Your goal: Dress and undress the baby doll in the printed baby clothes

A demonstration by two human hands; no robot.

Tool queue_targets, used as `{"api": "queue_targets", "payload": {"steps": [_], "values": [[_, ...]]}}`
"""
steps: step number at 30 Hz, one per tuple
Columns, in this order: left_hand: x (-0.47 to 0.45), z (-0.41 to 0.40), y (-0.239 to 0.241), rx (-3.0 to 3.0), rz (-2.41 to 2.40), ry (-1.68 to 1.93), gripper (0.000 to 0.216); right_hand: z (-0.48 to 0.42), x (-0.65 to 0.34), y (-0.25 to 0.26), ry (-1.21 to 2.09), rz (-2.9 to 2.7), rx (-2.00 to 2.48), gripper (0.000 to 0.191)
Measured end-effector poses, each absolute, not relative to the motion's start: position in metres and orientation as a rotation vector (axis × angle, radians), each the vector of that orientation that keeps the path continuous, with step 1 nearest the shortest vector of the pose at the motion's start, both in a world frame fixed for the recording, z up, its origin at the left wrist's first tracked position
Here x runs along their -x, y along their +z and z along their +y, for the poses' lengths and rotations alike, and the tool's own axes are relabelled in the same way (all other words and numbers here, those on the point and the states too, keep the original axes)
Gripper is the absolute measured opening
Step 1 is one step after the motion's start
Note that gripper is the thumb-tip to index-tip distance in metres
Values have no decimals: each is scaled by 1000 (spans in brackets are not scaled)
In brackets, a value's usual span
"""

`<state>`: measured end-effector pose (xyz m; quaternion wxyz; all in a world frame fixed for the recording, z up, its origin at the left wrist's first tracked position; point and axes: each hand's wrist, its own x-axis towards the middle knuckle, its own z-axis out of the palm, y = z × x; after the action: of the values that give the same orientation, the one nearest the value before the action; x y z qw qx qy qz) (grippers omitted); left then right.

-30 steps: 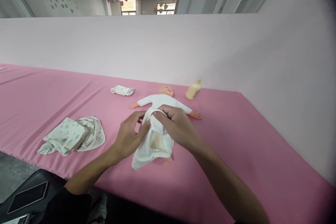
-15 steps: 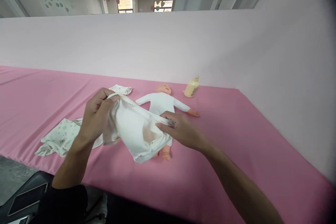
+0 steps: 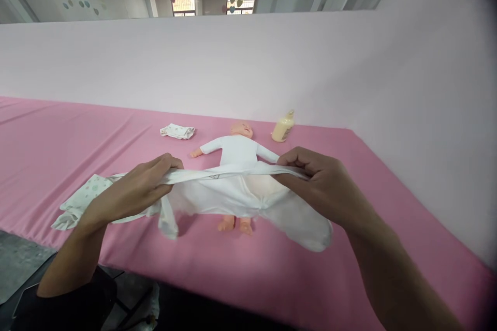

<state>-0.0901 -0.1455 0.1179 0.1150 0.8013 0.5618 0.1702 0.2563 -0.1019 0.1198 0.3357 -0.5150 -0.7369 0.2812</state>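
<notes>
A baby doll in a white top lies on its back on the pink table cover, head toward the wall, bare feet toward me. Above its legs I hold a pair of small white trousers stretched wide by the waistband. My left hand grips the left end of the waistband, fingers closed. My right hand pinches the right end. The two trouser legs hang down and hide the doll's hips and thighs.
A folded patterned cloth lies at the left near the table's front edge. A small bundled garment sits left of the doll's head. A cream bottle stands by the pale wall.
My hands pulled apart and spread the bunched white trousers wide above the doll's legs. The left hand dropped lower and the right hand moved to the right.
</notes>
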Motion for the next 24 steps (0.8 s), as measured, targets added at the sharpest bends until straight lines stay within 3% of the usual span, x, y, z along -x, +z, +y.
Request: {"api": "queue_targets", "payload": {"steps": [7,14,24], "values": [[96,-139,120,-2383,1651,486,29,-104,-271,117,700,-1946,1384,26],[94,-149,108,-2516,1833,589,47,-121,-290,98,741,-1917,1531,33],[139,-200,104,-2523,1575,548,58,-163,-321,83,824,-2086,1420,44]]}}
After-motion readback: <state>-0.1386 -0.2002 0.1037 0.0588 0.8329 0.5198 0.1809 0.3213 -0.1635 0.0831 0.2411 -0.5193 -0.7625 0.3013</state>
